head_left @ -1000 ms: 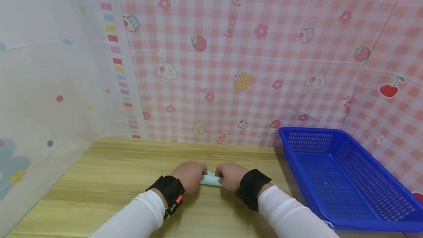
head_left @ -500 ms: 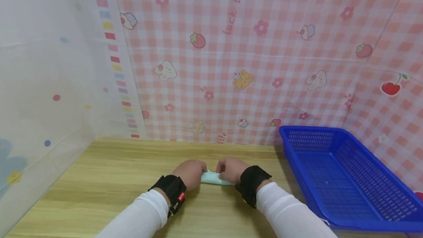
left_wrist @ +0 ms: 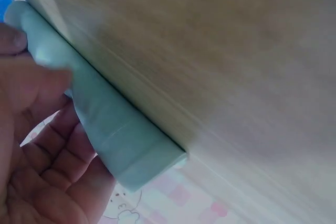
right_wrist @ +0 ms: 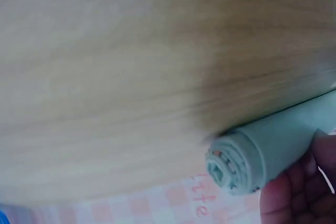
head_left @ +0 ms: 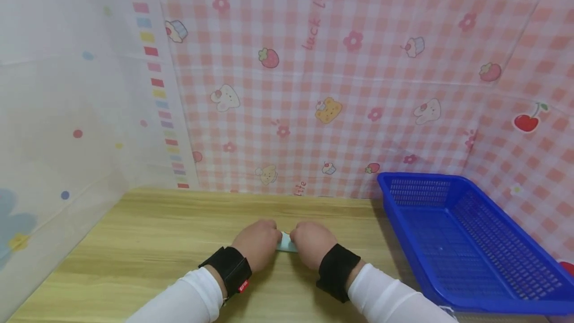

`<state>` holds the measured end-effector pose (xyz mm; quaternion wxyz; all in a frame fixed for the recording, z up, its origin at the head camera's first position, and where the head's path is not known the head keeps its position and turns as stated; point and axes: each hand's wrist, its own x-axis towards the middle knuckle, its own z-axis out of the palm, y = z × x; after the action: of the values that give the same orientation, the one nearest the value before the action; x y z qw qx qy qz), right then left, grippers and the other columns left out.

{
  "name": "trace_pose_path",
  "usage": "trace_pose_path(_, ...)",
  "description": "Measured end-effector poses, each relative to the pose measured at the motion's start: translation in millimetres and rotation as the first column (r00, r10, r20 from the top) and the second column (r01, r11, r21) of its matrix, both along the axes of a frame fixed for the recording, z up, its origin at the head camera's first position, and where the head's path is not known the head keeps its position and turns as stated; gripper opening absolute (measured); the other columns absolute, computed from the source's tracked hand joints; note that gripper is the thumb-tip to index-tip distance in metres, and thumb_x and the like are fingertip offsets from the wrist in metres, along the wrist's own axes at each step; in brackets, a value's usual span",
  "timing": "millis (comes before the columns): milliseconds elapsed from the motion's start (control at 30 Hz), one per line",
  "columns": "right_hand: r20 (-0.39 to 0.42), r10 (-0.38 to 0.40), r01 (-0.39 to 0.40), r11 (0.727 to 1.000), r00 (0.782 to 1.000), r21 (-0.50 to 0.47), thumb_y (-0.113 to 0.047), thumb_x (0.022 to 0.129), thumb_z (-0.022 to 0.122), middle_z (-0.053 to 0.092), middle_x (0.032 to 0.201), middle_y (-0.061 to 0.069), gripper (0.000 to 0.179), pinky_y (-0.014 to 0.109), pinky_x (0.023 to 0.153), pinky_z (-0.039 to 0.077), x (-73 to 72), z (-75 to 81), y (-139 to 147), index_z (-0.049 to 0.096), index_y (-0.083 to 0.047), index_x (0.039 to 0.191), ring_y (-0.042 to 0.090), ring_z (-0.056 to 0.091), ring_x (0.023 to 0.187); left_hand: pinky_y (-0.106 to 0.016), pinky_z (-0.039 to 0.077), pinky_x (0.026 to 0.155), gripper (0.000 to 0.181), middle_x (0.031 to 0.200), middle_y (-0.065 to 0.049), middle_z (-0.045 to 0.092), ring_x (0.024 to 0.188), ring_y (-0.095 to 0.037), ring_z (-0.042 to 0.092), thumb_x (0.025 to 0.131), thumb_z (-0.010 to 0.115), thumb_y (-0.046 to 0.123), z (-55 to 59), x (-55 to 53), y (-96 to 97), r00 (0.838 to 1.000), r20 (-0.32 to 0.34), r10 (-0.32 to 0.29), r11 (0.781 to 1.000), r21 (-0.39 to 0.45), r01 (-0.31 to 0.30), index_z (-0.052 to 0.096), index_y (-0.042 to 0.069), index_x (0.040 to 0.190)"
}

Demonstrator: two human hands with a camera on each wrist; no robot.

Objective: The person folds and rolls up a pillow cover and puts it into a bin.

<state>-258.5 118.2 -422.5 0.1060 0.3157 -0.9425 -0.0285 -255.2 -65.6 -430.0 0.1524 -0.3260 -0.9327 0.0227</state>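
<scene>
A mint-green rolled-up sheet (head_left: 286, 243) lies on the wooden table (head_left: 161, 243), mostly covered by the hands in the head view. My left hand (head_left: 259, 244) grips its left part; in the left wrist view the thumb is on the roll (left_wrist: 123, 132), with curled fingers behind it. My right hand (head_left: 313, 243) holds the other part close by, thumb and fingers around it in the right wrist view. There the roll's end (right_wrist: 228, 169) shows spiral layers with small coloured marks inside. What the sheet is made of cannot be told.
To the right stands a blue perforated plastic basket (head_left: 453, 243), close to my right forearm. Behind the table hangs a pink checked cloth (head_left: 296, 128) with cartoon prints; a pale cloth (head_left: 71, 103) covers the left side. Black bands are on both wrists.
Half a second ago the right fingers were raised and more of the roll showed. Now the right hand has curled over it, nearer the left hand. The left hand has stayed at its part.
</scene>
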Motion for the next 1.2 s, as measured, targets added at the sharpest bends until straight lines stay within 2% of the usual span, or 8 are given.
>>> trace_pose_path(67, -0.024, 0.016, -0.015, 0.998, 1.000, 0.062, -0.004, 0.088, 0.078, 0.065, 0.077, -0.001, 0.010, 0.027, 0.065, 0.053, 3.6, 0.6, 0.1, 0.075, -0.012, 0.082, 0.010, 0.058, 0.067, -0.029, 0.054, 0.070, 0.014, 0.082, 0.000, 0.061, 0.075, -0.016, 0.060, 0.083, 0.077, 0.000, 0.9, 1.6, -0.5, 1.000, 0.008, -0.011, 1.000, 0.001, 0.011, 0.076, 0.014, 0.088)
trace_pose_path(133, -0.019, 0.025, -0.023, 0.997, 1.000, 0.076, -0.006, 0.087, 0.078, 0.065, 0.080, -0.001, 0.007, 0.026, 0.068, 0.054, 4.5, 0.5, 0.8, 0.076, -0.012, 0.085, 0.011, 0.059, 0.070, -0.029, 0.054, 0.070, 0.015, 0.083, 0.000, 0.062, 0.075, -0.016, 0.061, 0.083, 0.076, 0.000, 0.5, 0.9, -0.7, 1.000, 0.022, -0.013, 1.000, 0.010, 0.013, 0.076, 0.014, 0.089)
trace_pose_path(367, 0.082, -0.010, 0.010, 1.000, 0.997, -0.003, 0.000, 0.083, 0.080, 0.068, 0.090, -0.003, 0.018, 0.028, 0.079, 0.055, -2.6, -3.6, 2.6, 0.072, -0.013, 0.093, 0.014, 0.062, 0.083, -0.029, 0.053, 0.070, 0.019, 0.083, 0.002, 0.063, 0.076, -0.013, 0.059, 0.085, 0.074, -0.005, 0.6, -4.1, 1.2, 0.993, 0.113, 0.033, 0.996, 0.074, -0.041, 0.075, 0.013, 0.090)
trace_pose_path(733, 0.181, 0.016, -0.001, 0.997, 0.983, -0.082, 0.003, 0.082, 0.075, 0.064, 0.083, -0.005, 0.019, 0.026, 0.072, 0.051, -8.5, -4.1, 4.2, 0.068, -0.014, 0.088, 0.009, 0.053, 0.072, -0.029, 0.053, 0.072, 0.021, 0.086, 0.002, 0.065, 0.078, -0.013, 0.059, 0.083, 0.076, -0.006, 5.1, -3.7, 0.1, 0.983, 0.176, 0.042, 0.992, 0.111, -0.063, 0.074, 0.012, 0.093)
trace_pose_path(900, 0.292, 0.003, 0.046, 0.986, 0.957, -0.162, 0.002, 0.090, 0.070, 0.069, 0.088, -0.004, 0.015, 0.027, 0.076, 0.053, -9.6, -0.3, 6.3, 0.070, -0.012, 0.092, 0.009, 0.055, 0.075, -0.030, 0.054, 0.075, 0.023, 0.090, 0.002, 0.066, 0.080, -0.013, 0.059, 0.085, 0.074, -0.007, 4.7, -5.7, -2.1, 0.972, 0.230, 0.047, 0.988, 0.132, -0.079, 0.074, 0.013, 0.097)
trace_pose_path(1200, 0.477, -0.047, 0.191, 0.947, 0.878, -0.258, -0.005, 0.099, 0.067, 0.071, 0.094, 0.000, 0.009, 0.034, 0.078, 0.050, -15.8, 1.3, 10.1, 0.070, -0.013, 0.098, 0.016, 0.056, 0.079, -0.031, 0.056, 0.081, 0.025, 0.094, 0.003, 0.068, 0.083, -0.011, 0.058, 0.088, 0.070, -0.008, 2.0, -12.5, -4.3, 0.944, 0.327, 0.044, 0.979, 0.177, -0.106, 0.074, 0.014, 0.100)
